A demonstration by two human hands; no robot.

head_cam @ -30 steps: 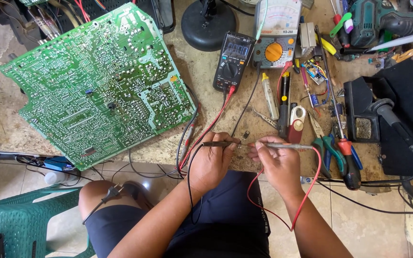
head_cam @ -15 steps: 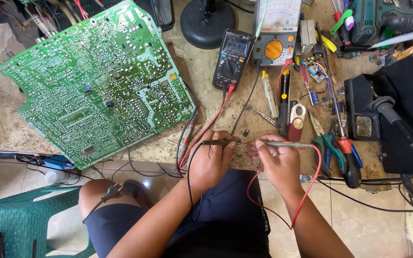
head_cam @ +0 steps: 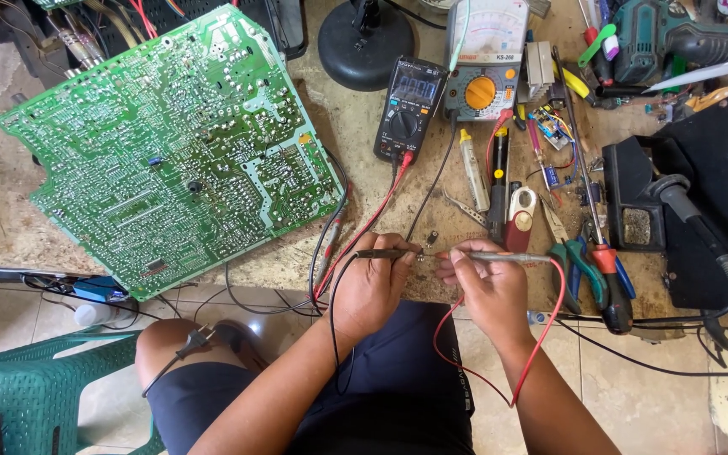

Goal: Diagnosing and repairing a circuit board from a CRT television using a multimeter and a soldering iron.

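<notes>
1. A tiny part (head_cam: 428, 255) sits at the workbench's near edge, pinched between the two hands; its kind is too small to tell.
2. The left hand (head_cam: 372, 286) has its fingers clamped on the black probe (head_cam: 381, 254), tip pointing toward 3 o'clock at the part.
3. The right hand (head_cam: 486, 286) has its fingers closed on the red probe (head_cam: 507, 257), tip pointing toward 9 o'clock.
4. Judged step: testing the part with both probes; a steady touch and a look at the reading seem called for.
5. At 12 o'clock lies the black meter (head_cam: 409, 108); beside it, toward 1 o'clock, the dial meter (head_cam: 484, 59).
6. At 10 o'clock spreads the green circuit board (head_cam: 162, 160); pliers (head_cam: 579, 261) lie at 3 o'clock.
</notes>
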